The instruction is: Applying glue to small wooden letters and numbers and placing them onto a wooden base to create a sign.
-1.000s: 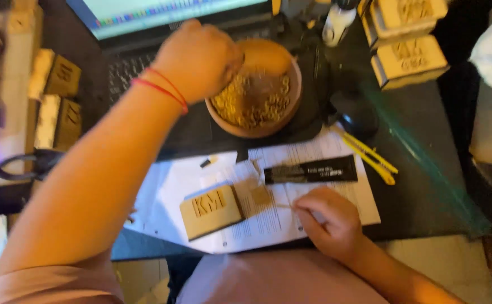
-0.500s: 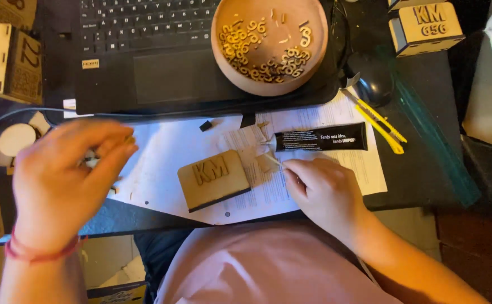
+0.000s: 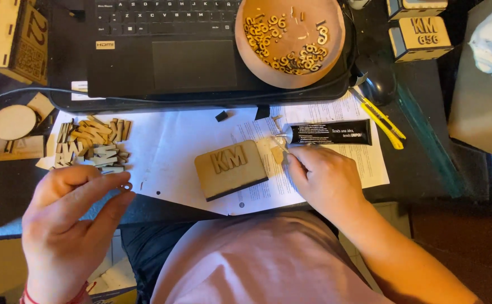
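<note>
Pinching a small wooden digit [image 3: 126, 186] in my left hand [image 3: 68, 225], my right hand [image 3: 324, 180] gripping a thin stick [image 3: 284, 147] at the glue tube [image 3: 330, 134]; next, it needs glue, I judge, then seating on the plaque [image 3: 232, 169]

Laptop [image 3: 161, 50] — yellow cutter [image 3: 382, 119]

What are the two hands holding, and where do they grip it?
The left hand pinches a tiny wooden ring-shaped piece by its edge between its fingertips. The right hand grips something thin at its fingertips; what it is cannot be told.
</note>
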